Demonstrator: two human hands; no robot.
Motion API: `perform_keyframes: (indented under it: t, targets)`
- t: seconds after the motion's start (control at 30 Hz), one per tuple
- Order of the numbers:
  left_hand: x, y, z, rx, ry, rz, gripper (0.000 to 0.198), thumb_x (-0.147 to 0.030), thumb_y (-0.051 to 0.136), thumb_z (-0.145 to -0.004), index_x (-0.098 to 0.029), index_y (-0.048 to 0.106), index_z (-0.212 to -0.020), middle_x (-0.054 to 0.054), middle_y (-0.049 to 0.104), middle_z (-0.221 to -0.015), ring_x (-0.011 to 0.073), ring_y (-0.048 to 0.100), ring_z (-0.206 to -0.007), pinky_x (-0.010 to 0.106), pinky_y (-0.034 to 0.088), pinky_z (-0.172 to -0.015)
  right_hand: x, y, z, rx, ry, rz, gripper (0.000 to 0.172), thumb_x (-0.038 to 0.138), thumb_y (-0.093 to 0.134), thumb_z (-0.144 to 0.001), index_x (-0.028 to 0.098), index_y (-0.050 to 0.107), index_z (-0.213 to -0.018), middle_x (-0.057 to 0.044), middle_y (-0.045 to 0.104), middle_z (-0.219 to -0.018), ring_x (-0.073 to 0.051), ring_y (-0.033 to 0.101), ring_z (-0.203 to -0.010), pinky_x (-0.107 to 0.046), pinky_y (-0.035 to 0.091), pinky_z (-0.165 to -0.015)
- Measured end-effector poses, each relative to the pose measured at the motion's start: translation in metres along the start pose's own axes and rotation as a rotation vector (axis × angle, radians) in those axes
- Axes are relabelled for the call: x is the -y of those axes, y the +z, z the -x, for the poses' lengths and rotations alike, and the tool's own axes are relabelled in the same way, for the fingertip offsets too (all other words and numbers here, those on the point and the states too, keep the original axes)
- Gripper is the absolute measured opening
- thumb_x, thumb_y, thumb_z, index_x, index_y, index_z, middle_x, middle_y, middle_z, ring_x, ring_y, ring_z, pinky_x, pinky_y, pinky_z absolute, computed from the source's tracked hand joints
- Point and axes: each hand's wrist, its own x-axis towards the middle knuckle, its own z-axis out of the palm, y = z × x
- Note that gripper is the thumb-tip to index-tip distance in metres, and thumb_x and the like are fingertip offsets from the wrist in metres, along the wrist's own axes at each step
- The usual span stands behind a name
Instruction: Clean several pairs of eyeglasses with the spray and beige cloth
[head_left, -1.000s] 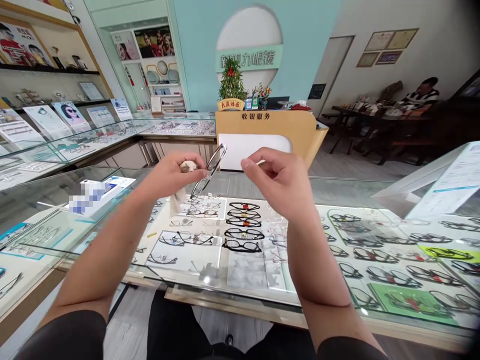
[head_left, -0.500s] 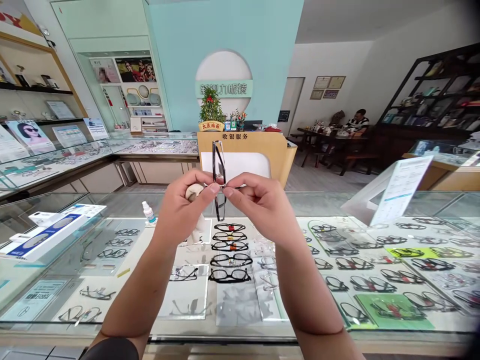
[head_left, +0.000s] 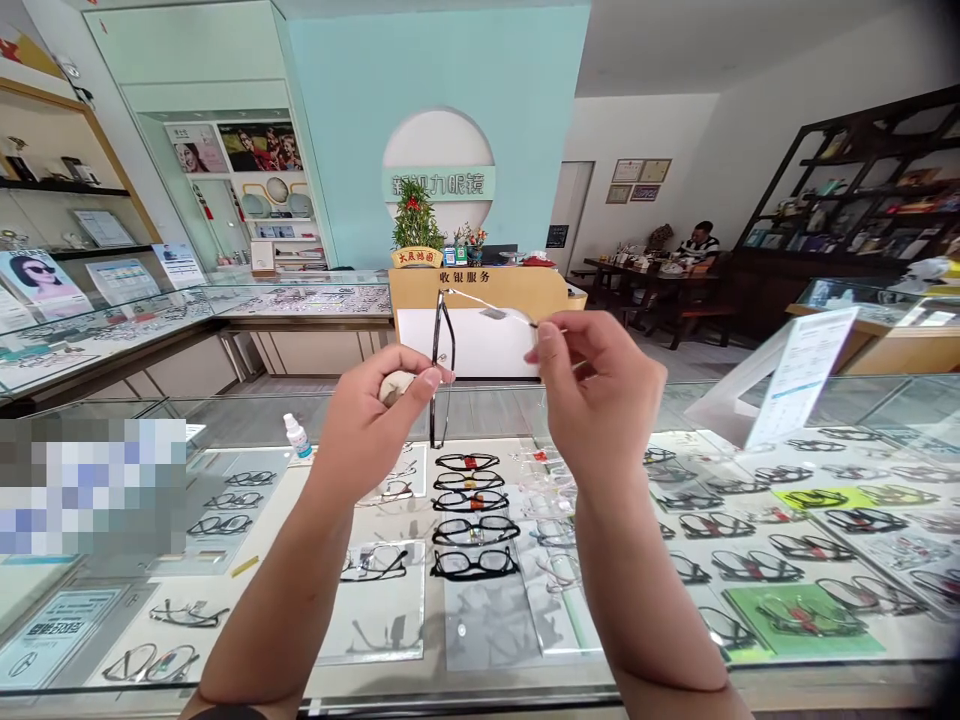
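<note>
- Glasses (head_left: 436, 335) with a dark front are in the air over the glass counter (head_left: 465, 690), the front upright and seen nearly edge-on; clock directions here run from them.
- The left hand (head_left: 375, 418), at 8 o'clock, pinches the front between thumb and fingers; a pale cloth (head_left: 396, 387) is bunched in the same hand.
- The right hand (head_left: 607, 390), at 3 o'clock, has its thumb and fingers closed on the end of 1 side arm (head_left: 474, 299), which reaches out from the top of the front.
- A column of 5 dark spectacles (head_left: 471, 502) lies at roughly 6 o'clock, below the hands.
- A white bottle (head_left: 298, 437) stands at 8 o'clock.
- A green card (head_left: 806, 635) lies at 4 o'clock.
- A leaning sign (head_left: 802, 380) is at 3 o'clock.
- Farther back, a desk (head_left: 487, 345) is at 2 o'clock, a plant (head_left: 415, 213) at 12 o'clock and a seated person (head_left: 701, 243) at 2 o'clock.
</note>
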Motion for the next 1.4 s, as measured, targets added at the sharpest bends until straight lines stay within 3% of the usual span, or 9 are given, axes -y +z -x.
perform_keyframes:
  t: [0.07,0.17,0.4,0.6,0.8,0.9,1.07,1.23,1.4]
  targets:
    - [-0.001,-0.001,0.0,0.018,0.004,-0.028,0.025,-0.045,0.073,-0.104,-0.023,0.075,-0.092,0.0,0.079,-0.081,0.0087,0.028,-0.048,0.027,0.025,-0.046,-0.003,0.001,-0.001,-0.048,-0.029,0.011,0.017,0.042,0.069,-0.11,0.026,0.071,-0.117,-0.006,0.086,-0.102,-0.021,0.079,-0.082,-0.034,0.049,-0.063]
    - [-0.002,0.0,-0.001,0.028,0.023,-0.062,0.026,-0.046,0.072,-0.104,-0.023,0.076,-0.093,0.002,0.083,-0.092,0.0093,0.033,-0.051,0.027,0.029,-0.048,-0.004,0.005,0.0,-0.035,-0.101,0.012,0.039,0.05,0.076,-0.105,0.029,0.063,-0.135,-0.013,0.082,-0.133,-0.027,0.081,-0.109,-0.038,0.057,-0.068]
    - [0.001,0.01,0.0,-0.022,0.021,-0.04,0.024,-0.045,0.074,-0.102,-0.024,0.072,-0.091,-0.004,0.059,-0.068,0.0119,0.036,-0.054,0.027,0.029,-0.049,0.001,0.022,0.011,0.117,-0.195,0.053,0.072,0.056,0.084,-0.097,0.027,0.05,-0.153,-0.023,0.057,-0.164,-0.041,0.058,-0.154,-0.056,0.066,-0.1]
    - [0.0,0.015,0.001,-0.054,0.03,-0.034,0.024,-0.045,0.073,-0.103,-0.024,0.073,-0.092,-0.002,0.065,-0.077,0.0124,0.04,-0.058,0.028,0.035,-0.053,-0.002,0.025,0.012,0.132,-0.213,0.059,0.081,0.047,0.081,-0.097,0.03,0.04,-0.165,-0.022,0.049,-0.171,-0.042,0.055,-0.155,-0.063,0.063,-0.108]
    - [0.004,0.017,0.001,-0.074,0.038,-0.062,0.026,-0.048,0.077,-0.102,-0.024,0.076,-0.094,-0.001,0.066,-0.077,0.0132,0.042,-0.061,0.028,0.032,-0.053,-0.003,0.025,0.011,0.147,-0.2,0.068,0.079,0.043,0.078,-0.098,0.031,0.038,-0.165,-0.022,0.049,-0.171,-0.042,0.057,-0.154,-0.064,0.062,-0.109]
    - [0.005,0.018,0.0,-0.08,0.041,-0.042,0.028,-0.05,0.076,-0.102,-0.023,0.077,-0.094,0.0,0.073,-0.083,0.0136,0.048,-0.063,0.028,0.038,-0.056,-0.004,0.025,0.011,0.157,-0.203,0.054,0.077,0.04,0.075,-0.098,0.032,0.038,-0.164,-0.021,0.05,-0.169,-0.041,0.057,-0.154,-0.065,0.061,-0.112]
    - [0.005,0.02,-0.002,-0.125,0.033,0.006,0.031,-0.053,0.078,-0.102,-0.023,0.078,-0.094,0.006,0.087,-0.108,0.0205,0.071,-0.088,0.03,0.054,-0.071,-0.005,0.023,0.01,0.175,-0.185,0.045,0.071,0.029,0.066,-0.098,0.032,0.041,-0.164,-0.018,0.054,-0.163,-0.041,0.056,-0.154,-0.068,0.058,-0.117]
    - [0.01,0.02,-0.004,-0.176,0.041,0.039,0.032,-0.055,0.078,-0.102,-0.024,0.077,-0.094,0.007,0.089,-0.108,0.0224,0.075,-0.09,0.032,0.054,-0.069,-0.004,0.02,0.007,0.209,-0.23,0.128,0.068,0.017,0.055,-0.096,0.028,0.045,-0.163,-0.019,0.058,-0.163,-0.04,0.054,-0.156,-0.072,0.047,-0.128]
    - [0.015,0.019,-0.007,-0.263,0.085,0.036,0.024,-0.046,0.077,-0.105,-0.023,0.075,-0.097,0.007,0.089,-0.107,0.0221,0.078,-0.096,0.034,0.059,-0.086,-0.003,0.017,0.007,0.327,-0.146,0.234,0.061,0.012,0.05,-0.097,0.022,0.053,-0.157,-0.021,0.061,-0.162,-0.042,0.055,-0.155,-0.073,0.044,-0.129]
